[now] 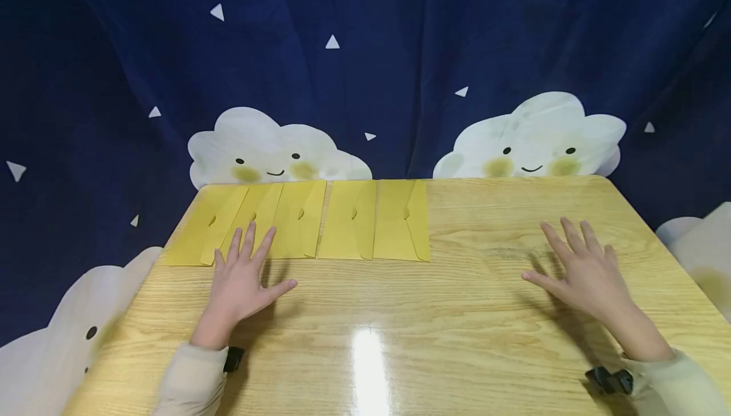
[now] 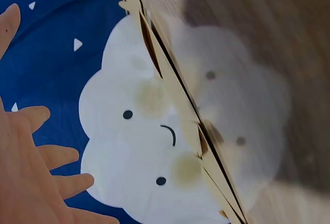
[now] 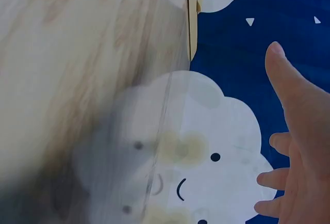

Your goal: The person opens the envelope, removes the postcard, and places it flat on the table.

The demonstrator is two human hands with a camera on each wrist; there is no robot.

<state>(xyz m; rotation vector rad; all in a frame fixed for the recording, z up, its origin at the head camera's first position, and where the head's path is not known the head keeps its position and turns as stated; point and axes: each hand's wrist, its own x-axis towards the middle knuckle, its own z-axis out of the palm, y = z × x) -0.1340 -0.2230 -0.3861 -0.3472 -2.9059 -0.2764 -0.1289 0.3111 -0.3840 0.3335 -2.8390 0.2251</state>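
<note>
Several yellow envelopes [image 1: 401,226] lie in a row along the far left edge of the wooden table [image 1: 457,327], the left ones overlapping. Each shows a flap with a small slot. My left hand [image 1: 238,286] hovers over the table just in front of the row, fingers spread and holding nothing. On the right side, my right hand [image 1: 591,276] is likewise spread above bare wood, away from the envelopes. Seen edge-on in the left wrist view, the envelopes [image 2: 175,84] look thin, with flaps slightly raised. One envelope end [image 3: 193,22] appears in the right wrist view.
Behind the table hangs a dark blue curtain [image 1: 377,73] with white triangles and smiling clouds. It also drapes down both sides. A bright light reflection [image 1: 370,365] shines on the tabletop near the front. Dark wrist devices [image 1: 610,380] sit at both cuffs.
</note>
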